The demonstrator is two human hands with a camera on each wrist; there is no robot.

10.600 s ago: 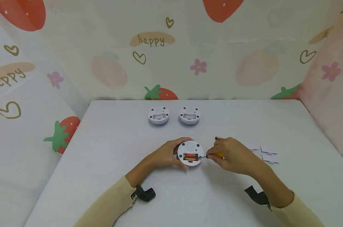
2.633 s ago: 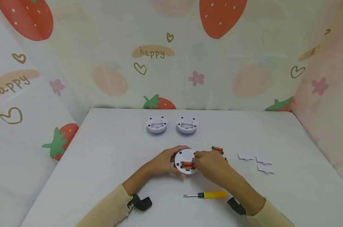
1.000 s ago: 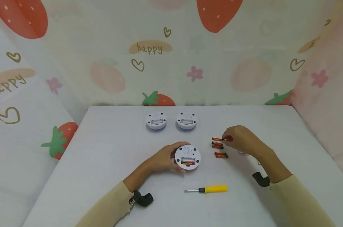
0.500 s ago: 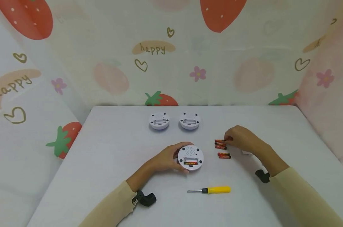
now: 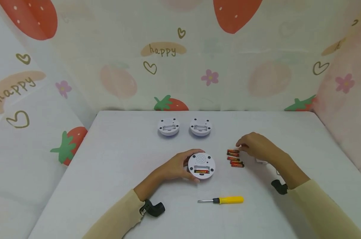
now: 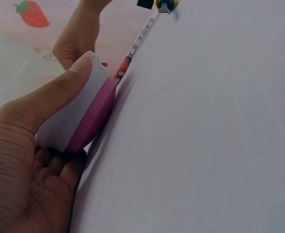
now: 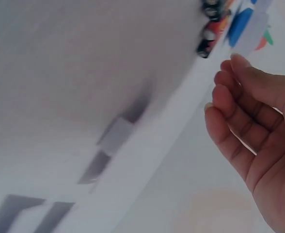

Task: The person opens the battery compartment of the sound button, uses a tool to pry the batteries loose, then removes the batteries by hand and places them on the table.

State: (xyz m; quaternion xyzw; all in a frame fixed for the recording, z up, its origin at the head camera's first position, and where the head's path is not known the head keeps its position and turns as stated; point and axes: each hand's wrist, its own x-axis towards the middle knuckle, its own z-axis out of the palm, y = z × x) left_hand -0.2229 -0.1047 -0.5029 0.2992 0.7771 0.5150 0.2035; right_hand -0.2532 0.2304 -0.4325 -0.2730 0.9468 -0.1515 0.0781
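My left hand grips a round white device with speaker holes, its battery compartment facing up. One orange-and-black battery lies in the lower slot; the upper slot is bare. In the left wrist view, the device shows a pink face turned to the table, with my thumb on its white side. My right hand hovers at the right end of several loose batteries, lying roughly in a column. In the right wrist view, its fingers are loosely bent, with nothing between them.
Two similar devices with bare battery compartments stand at the back of the white table. A yellow-handled screwdriver lies in front. White battery covers are partly hidden under my right forearm.
The screwdriver has gone from my right hand to the table. One of two batteries has left the device. Over the last second, the loose batteries have been drawn closer together.
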